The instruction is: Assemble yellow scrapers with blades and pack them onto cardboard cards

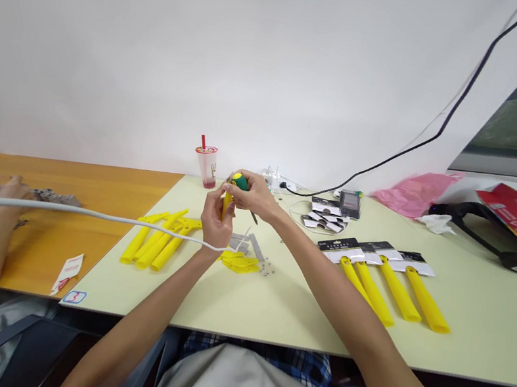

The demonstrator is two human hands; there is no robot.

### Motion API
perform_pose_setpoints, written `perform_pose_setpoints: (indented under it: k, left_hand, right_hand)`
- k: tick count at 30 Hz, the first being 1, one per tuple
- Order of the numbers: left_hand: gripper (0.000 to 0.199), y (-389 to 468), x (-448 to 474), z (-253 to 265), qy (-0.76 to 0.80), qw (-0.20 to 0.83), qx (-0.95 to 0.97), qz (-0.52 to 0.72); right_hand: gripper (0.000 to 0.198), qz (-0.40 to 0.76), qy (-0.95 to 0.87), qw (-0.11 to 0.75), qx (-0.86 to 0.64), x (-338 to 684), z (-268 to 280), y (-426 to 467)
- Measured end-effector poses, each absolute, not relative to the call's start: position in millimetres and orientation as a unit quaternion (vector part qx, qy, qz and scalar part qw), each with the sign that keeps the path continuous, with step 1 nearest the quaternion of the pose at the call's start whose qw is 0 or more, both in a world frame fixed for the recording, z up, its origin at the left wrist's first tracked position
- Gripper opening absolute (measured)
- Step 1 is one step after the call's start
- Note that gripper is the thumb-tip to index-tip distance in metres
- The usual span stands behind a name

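Observation:
My left hand is closed around a yellow plastic piece, mostly hidden by the fingers, raised above the table. My right hand meets it there, its fingers at the top of the piece. That hand also grips a screwdriver with a green and yellow handle; its dark shaft points down to the right. Below lie flat yellow plastic parts, grey metal strips and several small metal fasteners. Several yellow handles with forked ends rest left of my hands.
Several yellow handles with black-and-white cards lie at right. A drink cup stands near the wall, beside cards and a small dark box. A white cable crosses before my left wrist. Another person's hands work at the orange table.

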State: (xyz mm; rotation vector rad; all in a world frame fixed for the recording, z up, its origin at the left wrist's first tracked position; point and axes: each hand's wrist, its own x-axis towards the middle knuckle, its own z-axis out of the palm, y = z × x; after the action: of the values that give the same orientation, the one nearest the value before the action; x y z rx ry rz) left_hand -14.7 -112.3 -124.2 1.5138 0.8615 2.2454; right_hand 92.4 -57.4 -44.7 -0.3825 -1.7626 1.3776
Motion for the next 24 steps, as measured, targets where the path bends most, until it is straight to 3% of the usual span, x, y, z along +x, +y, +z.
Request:
perform_pose_setpoints:
  k: [4, 8, 11, 13, 15, 24]
  left_hand:
    - [0.042, -116.9, -15.8, -109.4, 0.268, 0.252, 0.512, 0.776]
    - [0.055, -124.1, -27.0, -86.8, 0.197, 0.457, 0.456, 0.737]
    - [0.054, -129.8, -38.4, -74.3, 0.154, 0.557, 0.423, 0.698]
    - [0.052, -133.5, -42.9, -69.7, 0.135, 0.585, 0.413, 0.685]
    - [0.050, -136.6, -43.7, -67.6, 0.128, 0.602, 0.411, 0.673]
    - [0.056, -132.8, -33.7, -72.1, 0.191, 0.566, 0.485, 0.639]
  right_hand:
    - [0.052, 0.410, -0.797, 0.389, -0.212, 121.9, -18.4, -51.1]
    - [0.050, 0.241, -0.861, 0.332, -0.300, 195.2, 7.7, -20.8]
    - [0.038, 0.176, -0.844, 0.202, -0.464, 262.8, -2.3, 22.2]
    - [0.026, 0.138, -0.811, 0.092, -0.561, 302.0, -24.0, 52.3]
    - [0.025, 0.089, -0.791, 0.040, -0.604, 331.6, -50.5, 75.4]
    - [0.064, 0.012, -0.799, 0.083, -0.596, 363.5, -114.9, 105.2]
